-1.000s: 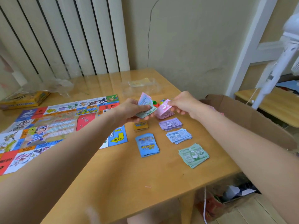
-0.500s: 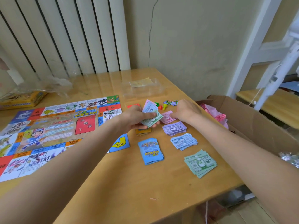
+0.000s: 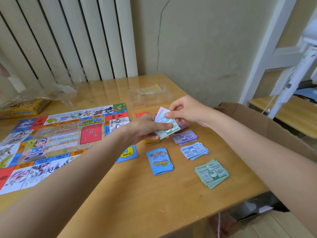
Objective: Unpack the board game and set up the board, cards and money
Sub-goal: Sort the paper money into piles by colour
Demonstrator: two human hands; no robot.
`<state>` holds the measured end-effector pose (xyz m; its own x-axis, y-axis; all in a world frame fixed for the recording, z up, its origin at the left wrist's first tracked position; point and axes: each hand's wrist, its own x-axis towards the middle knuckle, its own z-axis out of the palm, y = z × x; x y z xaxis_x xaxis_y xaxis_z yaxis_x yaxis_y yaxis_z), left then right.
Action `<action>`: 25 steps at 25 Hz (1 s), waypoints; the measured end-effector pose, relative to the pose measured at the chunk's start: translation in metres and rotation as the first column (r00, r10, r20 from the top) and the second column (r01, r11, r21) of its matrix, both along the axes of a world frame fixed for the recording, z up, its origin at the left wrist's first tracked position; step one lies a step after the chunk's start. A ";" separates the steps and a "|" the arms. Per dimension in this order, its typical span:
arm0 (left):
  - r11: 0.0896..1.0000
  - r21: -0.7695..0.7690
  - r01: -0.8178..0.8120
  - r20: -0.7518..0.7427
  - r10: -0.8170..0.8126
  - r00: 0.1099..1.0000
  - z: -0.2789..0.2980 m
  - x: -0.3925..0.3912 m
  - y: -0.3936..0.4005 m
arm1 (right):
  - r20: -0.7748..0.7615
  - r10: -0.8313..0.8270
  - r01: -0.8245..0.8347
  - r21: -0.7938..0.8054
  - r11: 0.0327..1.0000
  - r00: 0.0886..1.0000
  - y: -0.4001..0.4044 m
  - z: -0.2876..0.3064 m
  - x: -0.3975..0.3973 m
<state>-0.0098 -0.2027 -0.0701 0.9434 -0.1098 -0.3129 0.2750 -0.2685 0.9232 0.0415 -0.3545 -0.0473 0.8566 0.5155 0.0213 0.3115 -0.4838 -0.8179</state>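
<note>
Wooden table (image 3: 137, 194), pale and glossy. Nearest the edge lies a green pile of play money (image 3: 212, 173); next to it the blue card deck (image 3: 160, 161), then a blue money pile (image 3: 194, 150) and a purple one (image 3: 185, 136) farther back. The game board (image 3: 56, 141) lies unfolded flat on the left side. Above the purple pile, left hand (image 3: 145, 129) clamps a mixed wad of notes (image 3: 165, 124), thumb on top; right hand (image 3: 186, 109) pinches the wad's upper edge between thumb and forefinger. A yellow deck (image 3: 151, 142) sits partly under the left hand. Beyond: clear plastic tray (image 3: 151, 97), yellow game box (image 3: 22, 107) far left, cardboard box (image 3: 267, 127) off the table's right side.
</note>
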 end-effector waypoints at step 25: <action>0.986 -0.164 -0.029 -0.006 0.028 1.000 0.008 -0.012 0.005 | -0.146 0.027 -0.021 0.045 0.999 0.989 -0.016 0.001 -0.002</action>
<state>-0.0219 -0.1975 -0.0622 0.9458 -0.1331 -0.2963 0.2837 -0.1060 0.9531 0.0398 -0.3708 -0.0462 0.8395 0.5372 -0.0809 0.1978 -0.4410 -0.8755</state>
